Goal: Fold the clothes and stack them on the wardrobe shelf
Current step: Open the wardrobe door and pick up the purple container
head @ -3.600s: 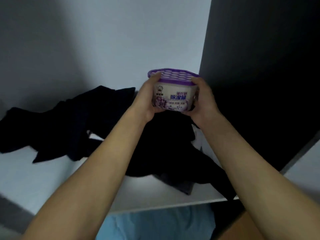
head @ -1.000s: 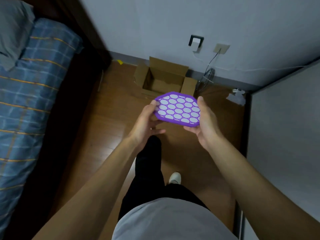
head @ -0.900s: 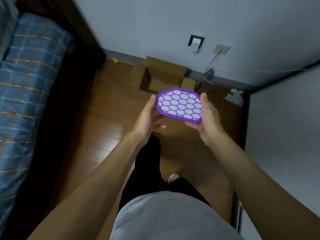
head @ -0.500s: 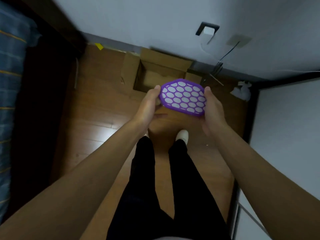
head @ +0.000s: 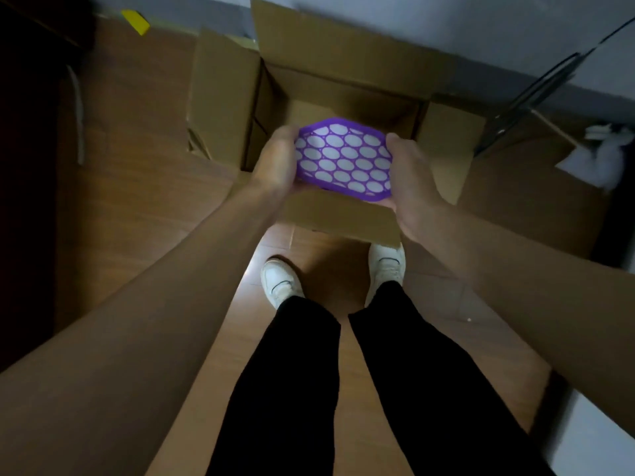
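Observation:
A tub with a purple honeycomb lid (head: 343, 159) is held between both hands above an open cardboard box (head: 330, 63) on the floor. My left hand (head: 275, 163) grips its left side and my right hand (head: 409, 173) grips its right side. Only the lid shows; the tub body under it is hidden. No clothes and no wardrobe shelf are in view.
The box stands against a grey wall on a wooden floor (head: 137, 187). My two white shoes (head: 280, 281) stand just in front of its near flap. Cables (head: 536, 87) and a white crumpled thing (head: 604, 156) lie at the right. A dark bed edge runs along the left.
I have turned from the shelf with the dark clothes and walked up to the cardboard box. The tub, still in both hands, now hangs over the box opening.

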The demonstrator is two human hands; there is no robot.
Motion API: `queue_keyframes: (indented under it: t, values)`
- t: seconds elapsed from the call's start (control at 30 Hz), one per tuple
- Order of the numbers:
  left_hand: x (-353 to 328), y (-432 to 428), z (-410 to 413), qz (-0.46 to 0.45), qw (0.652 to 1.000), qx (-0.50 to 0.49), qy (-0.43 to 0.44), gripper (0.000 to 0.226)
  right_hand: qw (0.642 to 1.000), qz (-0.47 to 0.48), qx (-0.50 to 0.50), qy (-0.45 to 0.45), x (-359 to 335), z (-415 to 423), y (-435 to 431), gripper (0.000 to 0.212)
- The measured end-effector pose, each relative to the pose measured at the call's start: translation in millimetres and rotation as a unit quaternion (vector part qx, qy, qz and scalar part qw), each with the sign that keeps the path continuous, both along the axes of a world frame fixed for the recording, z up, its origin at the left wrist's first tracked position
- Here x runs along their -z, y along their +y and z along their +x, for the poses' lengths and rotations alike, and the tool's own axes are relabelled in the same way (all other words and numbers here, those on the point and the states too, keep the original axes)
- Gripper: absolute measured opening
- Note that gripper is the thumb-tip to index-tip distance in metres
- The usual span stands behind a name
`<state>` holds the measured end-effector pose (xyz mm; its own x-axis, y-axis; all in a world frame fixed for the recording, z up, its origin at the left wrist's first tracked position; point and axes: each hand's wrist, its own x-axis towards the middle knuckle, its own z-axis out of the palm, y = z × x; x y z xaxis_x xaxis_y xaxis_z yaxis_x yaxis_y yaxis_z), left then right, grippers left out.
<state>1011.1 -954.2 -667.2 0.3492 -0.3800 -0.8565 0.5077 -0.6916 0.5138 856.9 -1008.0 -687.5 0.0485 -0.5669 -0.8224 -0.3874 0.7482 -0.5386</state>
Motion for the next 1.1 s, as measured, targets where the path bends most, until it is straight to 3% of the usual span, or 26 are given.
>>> queue_keyframes:
  t: [0.37,0.5,0.67,0.73,0.8,0.9,1.0,1.1]
  values:
    - [202,-56,26,0.034,0.995,0.091,0.008,0.039,0.998,-0.002,-0.05,0.024,215,27,-62,0.05]
    - [245,-67,20,0.078,0.991,0.096,0.041,0.025,0.999,0.052,-0.001,-0.006,260,22,-69,0.043]
    - [268,-68,20,0.095,0.989,0.105,0.054,0.026,0.995,0.091,0.033,0.008,282,13,-70,0.037]
    - [263,-66,23,0.104,0.987,0.116,0.045,0.03,0.996,0.087,0.005,0.034,276,12,-70,0.049]
    - [247,-63,25,0.126,0.981,0.148,-0.002,0.048,0.993,0.045,-0.052,0.095,256,12,-71,0.062]
    - [197,-60,23,0.133,0.973,0.166,-0.092,0.07,0.993,-0.045,-0.062,0.09,199,11,-76,0.038]
    - [117,-55,18,0.085,0.976,0.168,-0.105,0.057,0.991,-0.077,-0.08,0.069,112,12,-83,0.027]
    - [15,-48,14,0.026,0.992,0.111,-0.049,0.028,0.992,-0.104,-0.067,0.015,7,15,-87,0.017]
